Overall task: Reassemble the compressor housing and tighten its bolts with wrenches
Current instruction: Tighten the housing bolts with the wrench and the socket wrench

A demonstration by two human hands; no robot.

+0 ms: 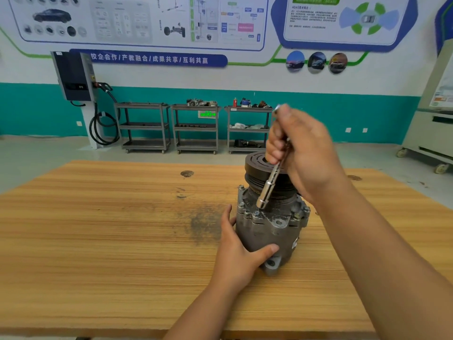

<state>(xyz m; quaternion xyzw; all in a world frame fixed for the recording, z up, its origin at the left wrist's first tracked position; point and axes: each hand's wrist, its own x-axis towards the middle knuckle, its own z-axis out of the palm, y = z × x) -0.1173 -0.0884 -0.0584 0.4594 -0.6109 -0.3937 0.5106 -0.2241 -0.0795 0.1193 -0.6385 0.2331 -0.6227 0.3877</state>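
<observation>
Head cam looked down on a big wooden table [98,241], and the compressor [267,231] stood on end right of the table's middle, with its black pulley [257,163] up top. It looked like a solid cast-metal lump: heavy, stiff, not fragile. I'd guess it could tip or spin under wrench torque, standing on a narrow end like that. The best place to grab seemed to be the lower body, and that's where the left hand [237,251] was, fingers round the left side and thumb across the front, clamped on the housing. The right hand [301,153] was closed round the upper shaft of a long socket wrench [269,185]. The wrench was tilted, its socket end right at one bolt [256,213] on the flange — couldn't tell if it was actually seated on the head. More bolts sat round the same flange, so I'd call this mid-tightening.
</observation>
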